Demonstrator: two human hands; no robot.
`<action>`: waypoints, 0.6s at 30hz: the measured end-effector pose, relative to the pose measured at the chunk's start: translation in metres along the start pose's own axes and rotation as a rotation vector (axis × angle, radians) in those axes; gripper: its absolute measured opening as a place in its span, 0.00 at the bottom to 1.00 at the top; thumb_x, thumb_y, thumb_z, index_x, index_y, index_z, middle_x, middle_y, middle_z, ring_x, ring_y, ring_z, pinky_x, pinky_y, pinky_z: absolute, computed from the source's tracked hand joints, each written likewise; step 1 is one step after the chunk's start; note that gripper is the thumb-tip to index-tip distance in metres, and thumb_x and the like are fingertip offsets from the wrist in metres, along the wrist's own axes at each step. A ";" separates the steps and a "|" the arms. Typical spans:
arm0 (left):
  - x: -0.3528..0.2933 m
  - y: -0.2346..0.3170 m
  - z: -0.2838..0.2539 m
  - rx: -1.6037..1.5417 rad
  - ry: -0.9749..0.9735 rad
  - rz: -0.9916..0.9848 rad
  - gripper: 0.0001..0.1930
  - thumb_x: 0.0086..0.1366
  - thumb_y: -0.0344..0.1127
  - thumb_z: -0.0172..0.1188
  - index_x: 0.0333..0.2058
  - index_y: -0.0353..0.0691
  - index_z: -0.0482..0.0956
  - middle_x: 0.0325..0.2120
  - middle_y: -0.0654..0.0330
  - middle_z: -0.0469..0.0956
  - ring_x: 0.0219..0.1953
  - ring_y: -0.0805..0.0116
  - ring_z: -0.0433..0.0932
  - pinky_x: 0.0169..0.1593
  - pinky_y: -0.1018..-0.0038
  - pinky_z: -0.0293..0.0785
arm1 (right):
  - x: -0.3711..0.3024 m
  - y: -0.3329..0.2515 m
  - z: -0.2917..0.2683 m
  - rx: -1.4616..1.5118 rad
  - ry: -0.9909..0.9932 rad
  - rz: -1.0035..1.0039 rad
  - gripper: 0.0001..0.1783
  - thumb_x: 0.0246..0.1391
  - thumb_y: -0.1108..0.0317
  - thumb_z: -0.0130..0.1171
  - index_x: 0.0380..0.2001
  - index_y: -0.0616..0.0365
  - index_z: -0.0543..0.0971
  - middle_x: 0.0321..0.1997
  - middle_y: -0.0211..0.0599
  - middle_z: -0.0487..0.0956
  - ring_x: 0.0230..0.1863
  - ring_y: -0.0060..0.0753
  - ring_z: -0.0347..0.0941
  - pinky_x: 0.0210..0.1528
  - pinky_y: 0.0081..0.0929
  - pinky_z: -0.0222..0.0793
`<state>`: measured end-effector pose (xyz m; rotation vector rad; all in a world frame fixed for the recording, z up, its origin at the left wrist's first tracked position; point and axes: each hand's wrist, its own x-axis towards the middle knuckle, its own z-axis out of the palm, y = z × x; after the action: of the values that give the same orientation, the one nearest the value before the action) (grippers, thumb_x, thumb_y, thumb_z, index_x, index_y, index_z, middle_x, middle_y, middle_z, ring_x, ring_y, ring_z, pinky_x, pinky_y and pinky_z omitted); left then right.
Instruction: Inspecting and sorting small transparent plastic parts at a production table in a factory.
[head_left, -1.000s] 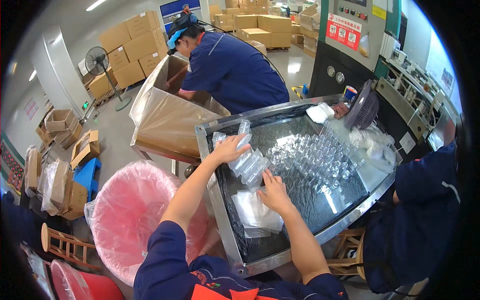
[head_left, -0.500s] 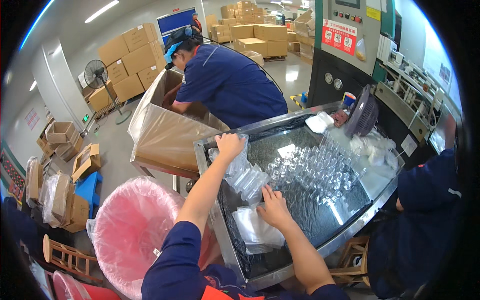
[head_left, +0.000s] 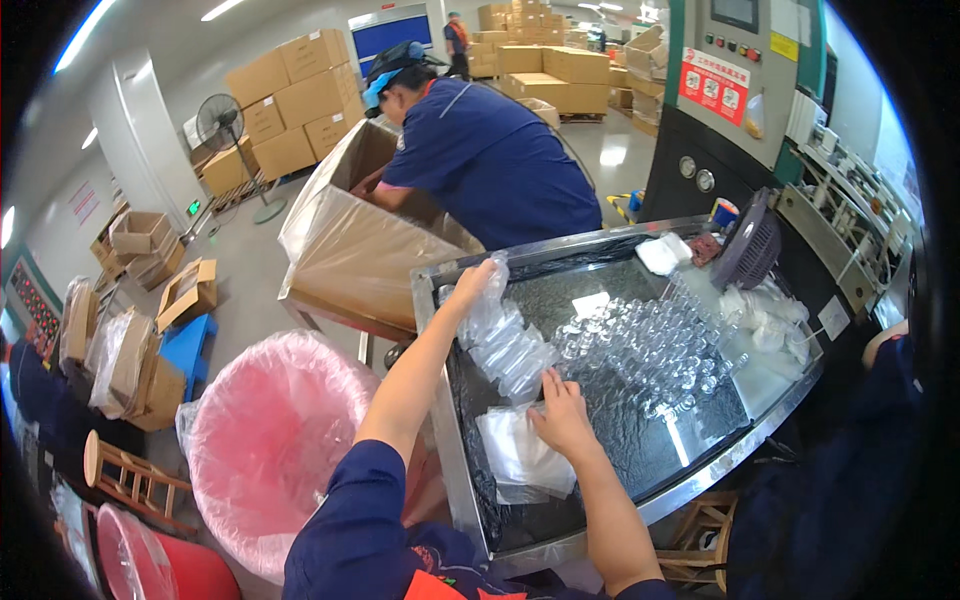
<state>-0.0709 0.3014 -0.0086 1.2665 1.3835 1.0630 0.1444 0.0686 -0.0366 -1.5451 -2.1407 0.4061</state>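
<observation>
A row of filled clear plastic bags (head_left: 508, 350) lies along the left side of the black-lined metal-framed table. My left hand (head_left: 476, 284) is at the far end of this row, its fingers closed round clear plastic. At the near end, my right hand (head_left: 566, 418) rests with fingers stretched out against the lowest bag. Under and beside its palm is a stack of flat clear plastic bags (head_left: 520, 455). Many small clear plastic pieces (head_left: 650, 350) are spread over the middle of the table, right of my hands; their exact kind is too small to tell.
A pink-lined bin (head_left: 275, 450) stands left of the table. Beyond it, a co-worker (head_left: 500, 165) leans into a plastic-lined carton (head_left: 370, 270). A dark fan (head_left: 745, 245) and white bundles (head_left: 770, 315) are at the table's right. Another person's dark sleeve (head_left: 850, 420) is at the right.
The whole view has shifted slightly right and down. My left hand stays at the far end of the bag row; my right hand keeps its place at the near end.
</observation>
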 end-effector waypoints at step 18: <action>-0.091 0.006 -0.007 1.062 -0.239 0.442 0.31 0.61 0.61 0.51 0.59 0.53 0.67 0.53 0.52 0.72 0.56 0.47 0.69 0.57 0.45 0.56 | 0.001 -0.009 -0.006 0.047 0.081 -0.112 0.35 0.49 0.63 0.61 0.60 0.64 0.64 0.63 0.54 0.66 0.55 0.59 0.65 0.59 0.44 0.63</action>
<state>-0.0755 0.2111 0.0069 2.4565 1.5505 0.3500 0.1400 0.0665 -0.0271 -1.3853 -2.1284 0.3474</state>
